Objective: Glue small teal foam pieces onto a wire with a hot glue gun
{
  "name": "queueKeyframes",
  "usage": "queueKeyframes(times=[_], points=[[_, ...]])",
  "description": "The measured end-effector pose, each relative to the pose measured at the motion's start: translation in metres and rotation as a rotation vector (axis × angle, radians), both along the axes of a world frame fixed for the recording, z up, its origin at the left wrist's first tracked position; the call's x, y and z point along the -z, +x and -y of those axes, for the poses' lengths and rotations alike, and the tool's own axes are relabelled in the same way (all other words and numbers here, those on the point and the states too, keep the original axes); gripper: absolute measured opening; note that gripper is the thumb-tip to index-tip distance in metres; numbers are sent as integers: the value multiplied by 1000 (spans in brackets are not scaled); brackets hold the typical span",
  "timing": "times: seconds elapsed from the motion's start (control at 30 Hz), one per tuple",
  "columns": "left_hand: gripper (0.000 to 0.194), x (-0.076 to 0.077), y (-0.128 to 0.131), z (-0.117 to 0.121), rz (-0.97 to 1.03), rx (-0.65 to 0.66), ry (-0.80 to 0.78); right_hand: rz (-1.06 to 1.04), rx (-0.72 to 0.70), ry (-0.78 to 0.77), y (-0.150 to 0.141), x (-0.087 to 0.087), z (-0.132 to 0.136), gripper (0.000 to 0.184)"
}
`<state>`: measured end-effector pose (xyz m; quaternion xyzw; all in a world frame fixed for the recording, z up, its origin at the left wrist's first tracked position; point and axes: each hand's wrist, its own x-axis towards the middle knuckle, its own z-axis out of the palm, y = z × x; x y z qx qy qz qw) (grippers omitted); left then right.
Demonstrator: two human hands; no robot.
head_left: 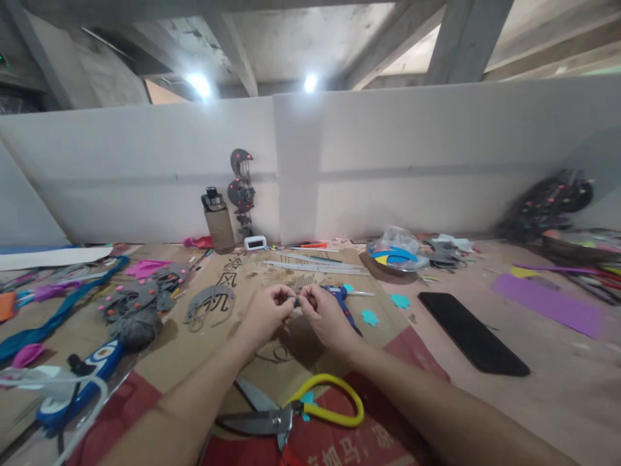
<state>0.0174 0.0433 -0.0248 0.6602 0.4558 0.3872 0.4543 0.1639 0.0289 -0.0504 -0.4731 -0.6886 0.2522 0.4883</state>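
My left hand [270, 312] and my right hand [326, 318] meet over the cardboard, fingertips pinched together. Between them is a small dark piece, too small and blurred to name. Below my hands, a thin grey cord [276, 355] curls on the cardboard [184, 353]. A blue glue gun [342, 299] lies just beyond my right hand. Nearer to me rest open scissors [276, 421] with a yellow handle loop, over a small turquoise cutout [308, 400]. Left of my hands is a grey crescent-shaped piece [211, 303] with loose strands.
Grey yarn [138, 327], a blue-and-white power strip [85, 382] and a teal ribbon [63, 314] lie left. A bottle [219, 226] stands by the white partition [388, 162]. Rightward are turquoise cutouts [370, 317], a black phone [470, 333], a purple sheet [548, 303] and a bowl [398, 264].
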Motion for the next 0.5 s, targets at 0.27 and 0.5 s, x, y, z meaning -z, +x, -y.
queueKeyframes(times=[0.27, 0.5], points=[[15, 13, -2, -4, -23, -34, -72, 60, 37, -26, -4, 4, -2, 12], [17, 10, -2, -5, -20, -40, -27, 63, 38, 22, -3, 3, -5, 11]])
